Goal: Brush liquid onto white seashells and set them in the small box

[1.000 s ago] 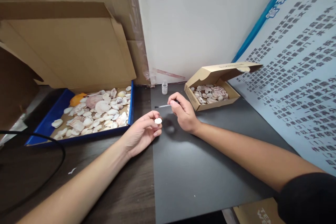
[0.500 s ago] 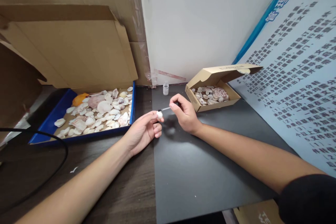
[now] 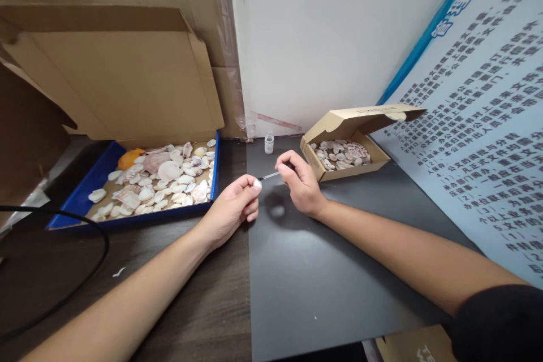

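Note:
Between the thumb and fingers of my left hand [image 3: 235, 203] is a small white shell [image 3: 258, 184]. My right hand [image 3: 300, 182] pinches a thin, pale-handled brush [image 3: 270, 175] with a dark tip. That tip points left and meets the shell's edge, though whether it presses on it I cannot tell. Behind the hands stands a small clear glass vial [image 3: 268, 143] with a printed label. The fingers of my right hand hide the far end of the brush.
On the left, a blue-edged cardboard box [image 3: 63, 212] with its lid raised holds many shells. A smaller cardboard box [image 3: 360, 171] with shells stands at the right, lid partly up. A black cable [image 3: 104, 260] curves over the left side. Behind rises a white panel [image 3: 339, 28].
My left hand has turned the shell slightly, so less of its ribbed face shows. My right hand and the brush have shifted a little to the right.

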{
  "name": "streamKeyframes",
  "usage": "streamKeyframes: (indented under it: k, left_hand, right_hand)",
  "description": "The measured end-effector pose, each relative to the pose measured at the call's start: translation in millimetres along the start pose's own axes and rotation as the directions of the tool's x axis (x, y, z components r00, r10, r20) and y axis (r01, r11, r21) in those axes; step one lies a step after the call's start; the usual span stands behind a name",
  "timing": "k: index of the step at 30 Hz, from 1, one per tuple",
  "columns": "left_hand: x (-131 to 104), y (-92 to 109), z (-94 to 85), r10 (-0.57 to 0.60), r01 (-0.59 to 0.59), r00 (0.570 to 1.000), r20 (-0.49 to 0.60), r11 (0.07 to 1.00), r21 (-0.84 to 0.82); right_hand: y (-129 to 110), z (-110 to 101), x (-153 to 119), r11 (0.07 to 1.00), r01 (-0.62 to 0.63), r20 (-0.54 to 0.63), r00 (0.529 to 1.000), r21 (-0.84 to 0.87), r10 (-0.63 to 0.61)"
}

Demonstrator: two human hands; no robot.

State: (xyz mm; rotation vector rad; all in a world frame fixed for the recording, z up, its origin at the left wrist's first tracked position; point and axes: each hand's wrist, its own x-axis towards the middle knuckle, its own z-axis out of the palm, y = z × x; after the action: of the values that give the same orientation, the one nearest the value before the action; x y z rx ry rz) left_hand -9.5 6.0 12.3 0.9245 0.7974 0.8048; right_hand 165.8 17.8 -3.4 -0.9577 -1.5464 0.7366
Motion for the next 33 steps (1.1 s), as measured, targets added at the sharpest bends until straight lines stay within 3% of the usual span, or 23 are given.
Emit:
streamKeyframes:
  k: [7, 11, 16, 20, 25, 33]
  left_hand:
    - [0.1, -1.7, -2.7, 0.006, -0.007, 1.000, 0.029, 0.999, 0.049]
    - [0.0, -1.2, -2.0, 0.002, -0.003, 1.000, 0.022, 0.999, 0.033]
    - [-0.8, 0.1, -1.1, -0.004, 0.004, 1.000, 0.021, 1.000, 0.025]
    - [-1.7, 2.4, -0.7, -0.019, 0.019, 0.999, 0.040, 1.000, -0.002]
    - [-2.9, 4.5, 0.8, -0.038, 0.039, 0.999, 0.017, 0.999, -0.035]
    - [-2.5, 4.2, 0.3, -0.044, 0.045, 0.999, 0.015, 0.998, -0.046]
  right_hand:
    - [1.3, 0.7, -0.4, 0.999, -0.001, -0.002, 1.000, -0.035, 0.001]
    - [1.1, 0.4, -0.4, 0.999, 0.003, 0.035, 0.999, 0.038, -0.004]
    - [1.3, 0.7, -0.8, 0.999, -0.010, 0.012, 1.000, -0.047, 0.011]
    - [2.5, 0.4, -1.5, 1.000, -0.009, 0.019, 1.000, 0.021, 0.009]
    - [1.7, 0.5, -1.6, 0.999, 0.008, 0.021, 1.000, -0.037, -0.007]
    - [3.0, 0.6, -1.0, 1.000, -0.010, 0.046, 0.999, 0.005, 0.009]
